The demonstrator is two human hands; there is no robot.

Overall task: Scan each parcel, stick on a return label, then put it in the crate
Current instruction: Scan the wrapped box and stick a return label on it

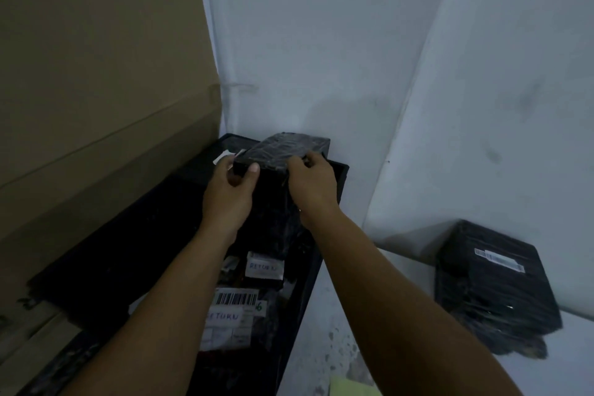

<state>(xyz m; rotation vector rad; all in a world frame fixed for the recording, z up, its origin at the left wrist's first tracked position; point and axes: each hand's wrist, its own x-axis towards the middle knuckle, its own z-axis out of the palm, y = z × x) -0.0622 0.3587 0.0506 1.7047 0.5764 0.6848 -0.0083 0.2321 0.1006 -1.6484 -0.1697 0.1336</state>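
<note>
A black plastic-wrapped parcel (283,149) is held over the far end of the black crate (340,177). My left hand (229,193) grips its near left corner, thumb on the front face. My right hand (311,185) grips its near right edge, fingers curled over the top. Lower in the crate lie wrapped parcels with white labels marked RETURN (264,268) and a barcode label (236,299). Another black wrapped parcel (491,292) with a white barcode sticker sits on the floor at the right.
A tall brown cardboard box (96,90) stands against the crate's left side. White walls (353,42) meet in a corner just behind the crate. A yellow-green sheet (350,387) shows at the bottom edge.
</note>
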